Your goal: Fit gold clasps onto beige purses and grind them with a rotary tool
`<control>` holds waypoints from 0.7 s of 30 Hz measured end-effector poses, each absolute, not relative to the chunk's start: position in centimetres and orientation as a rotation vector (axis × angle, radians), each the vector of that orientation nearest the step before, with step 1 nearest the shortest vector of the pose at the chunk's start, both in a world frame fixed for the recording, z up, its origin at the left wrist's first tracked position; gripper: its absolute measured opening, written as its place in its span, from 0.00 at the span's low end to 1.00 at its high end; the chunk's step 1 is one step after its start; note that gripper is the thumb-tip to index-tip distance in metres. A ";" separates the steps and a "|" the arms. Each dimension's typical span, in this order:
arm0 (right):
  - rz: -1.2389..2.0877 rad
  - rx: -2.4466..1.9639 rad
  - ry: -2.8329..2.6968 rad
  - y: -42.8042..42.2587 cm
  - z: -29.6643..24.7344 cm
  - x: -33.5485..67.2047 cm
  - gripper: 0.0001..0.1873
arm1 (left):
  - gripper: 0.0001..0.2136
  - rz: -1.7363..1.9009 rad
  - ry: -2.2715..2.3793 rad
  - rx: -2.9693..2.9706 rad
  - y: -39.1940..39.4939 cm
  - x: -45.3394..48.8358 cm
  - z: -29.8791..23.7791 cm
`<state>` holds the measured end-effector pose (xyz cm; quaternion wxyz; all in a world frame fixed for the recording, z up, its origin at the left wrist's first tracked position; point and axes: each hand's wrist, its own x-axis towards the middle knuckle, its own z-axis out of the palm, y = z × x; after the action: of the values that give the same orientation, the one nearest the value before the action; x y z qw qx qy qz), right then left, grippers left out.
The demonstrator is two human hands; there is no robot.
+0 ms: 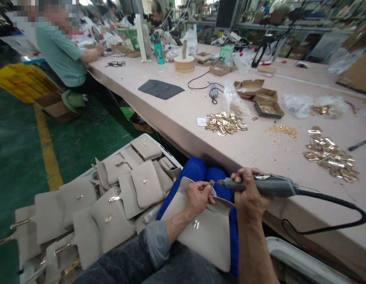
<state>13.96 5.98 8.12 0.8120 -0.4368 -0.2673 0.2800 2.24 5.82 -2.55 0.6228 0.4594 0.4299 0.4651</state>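
A beige handbag (209,232) lies across my lap, with a small metal fitting (196,224) on its front. My left hand (199,197) pinches a small gold metal plate (212,182) at the bag's upper edge. In my right hand (250,191) is a grey electric screwdriver (268,185), held level with its tip pointing left. The tip is close to the gold plate; whether the two touch I cannot tell. A black cord (333,197) runs from the tool's back end off to the right and loops down.
At my left a white bin (145,136) holds several beige bags (145,183). On the table (183,118) lie piles of gold plates (225,124), more gold hardware (332,156), tiny screws (281,132) and open cardboard boxes (268,108). A person (60,51) sits at the table's far left.
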 end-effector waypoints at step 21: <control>0.566 -1.036 -0.771 5.8 6.9 12.9 0.12 | 0.17 1.041 0.929 1.020 5.8 1.7 -2.2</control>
<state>12.86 5.81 6.93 0.7618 -0.4760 -0.3543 0.2601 1.68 5.82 -2.18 0.6494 0.4487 0.4090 0.4580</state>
